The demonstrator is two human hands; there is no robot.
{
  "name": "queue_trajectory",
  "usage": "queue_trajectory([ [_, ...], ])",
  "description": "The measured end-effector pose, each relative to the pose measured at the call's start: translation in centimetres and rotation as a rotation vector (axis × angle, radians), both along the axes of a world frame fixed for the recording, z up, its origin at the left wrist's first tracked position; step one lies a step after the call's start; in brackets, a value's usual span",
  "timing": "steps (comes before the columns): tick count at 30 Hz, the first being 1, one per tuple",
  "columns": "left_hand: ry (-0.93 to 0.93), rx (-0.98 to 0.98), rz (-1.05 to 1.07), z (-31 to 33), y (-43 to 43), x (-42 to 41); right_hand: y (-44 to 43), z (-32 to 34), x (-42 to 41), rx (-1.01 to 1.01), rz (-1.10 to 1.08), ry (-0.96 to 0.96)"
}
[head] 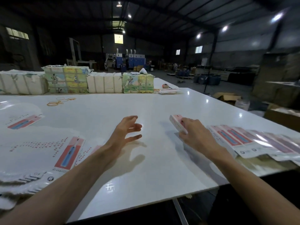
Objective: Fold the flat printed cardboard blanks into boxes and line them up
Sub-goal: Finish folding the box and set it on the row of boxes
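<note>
Blanks (68, 153) lie stacked at 8 o'clock, within left reach. Left hand (126, 132) hovers centre, fingers spread, holding nothing. Right hand (194, 135) at 2 o'clock grips folded box (176, 123), probably to butt it against row (243, 138) at 3 o'clock.

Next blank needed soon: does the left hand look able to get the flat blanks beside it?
Probably yes: the left hand is empty and open, and only bare table separates it from the flat blanks.
</note>
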State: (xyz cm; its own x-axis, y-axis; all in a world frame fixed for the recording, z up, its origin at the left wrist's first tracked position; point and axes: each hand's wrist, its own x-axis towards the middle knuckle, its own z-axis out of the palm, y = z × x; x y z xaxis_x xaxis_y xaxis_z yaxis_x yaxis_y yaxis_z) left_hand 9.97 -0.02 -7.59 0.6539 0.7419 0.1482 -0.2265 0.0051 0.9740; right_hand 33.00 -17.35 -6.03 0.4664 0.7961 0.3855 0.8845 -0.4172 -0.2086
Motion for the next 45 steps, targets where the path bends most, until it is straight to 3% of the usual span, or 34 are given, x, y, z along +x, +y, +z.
queue_trajectory([
  [3, 0.057, 0.102, -0.049, -0.3, 0.0, 0.0, -3.3, -1.3, 2.9, -0.140, -0.189, -0.254],
  [13, 0.164, 0.253, -0.068, -0.4, -0.5, -0.1, -8.7, -0.4, 5.5, -0.254, -0.303, -0.280],
  [22, 0.192, 0.292, -0.035, -0.2, -0.6, -0.3, 5.8, 3.6, -3.4, 0.050, 0.063, -0.185],
  [27, 0.167, 0.305, 0.047, -0.2, -0.4, -0.3, 11.0, 0.7, -7.9, 0.150, 0.169, -0.103],
  [29, 0.202, 0.407, 0.114, -0.3, -0.1, -0.4, 11.4, -1.1, -7.6, 0.153, 0.192, -0.030],
  [33, 0.544, 0.720, 0.352, 1.6, 0.7, -1.3, 11.8, -2.2, -6.1, 0.185, 0.236, 0.074],
  [38, 1.358, 0.912, 0.372, 5.8, 2.4, -5.2, 12.0, -2.5, -6.1, 0.207, 0.271, 0.219],
  [42, 1.780, 0.810, 0.446, 7.5, 2.4, -9.2, 11.9, -2.6, -5.9, 0.201, 0.299, 0.271],
  [45, 1.885, 0.643, 0.483, 7.3, 2.8, -11.0, 11.8, -2.4, -6.0, 0.194, 0.315, 0.283],
])
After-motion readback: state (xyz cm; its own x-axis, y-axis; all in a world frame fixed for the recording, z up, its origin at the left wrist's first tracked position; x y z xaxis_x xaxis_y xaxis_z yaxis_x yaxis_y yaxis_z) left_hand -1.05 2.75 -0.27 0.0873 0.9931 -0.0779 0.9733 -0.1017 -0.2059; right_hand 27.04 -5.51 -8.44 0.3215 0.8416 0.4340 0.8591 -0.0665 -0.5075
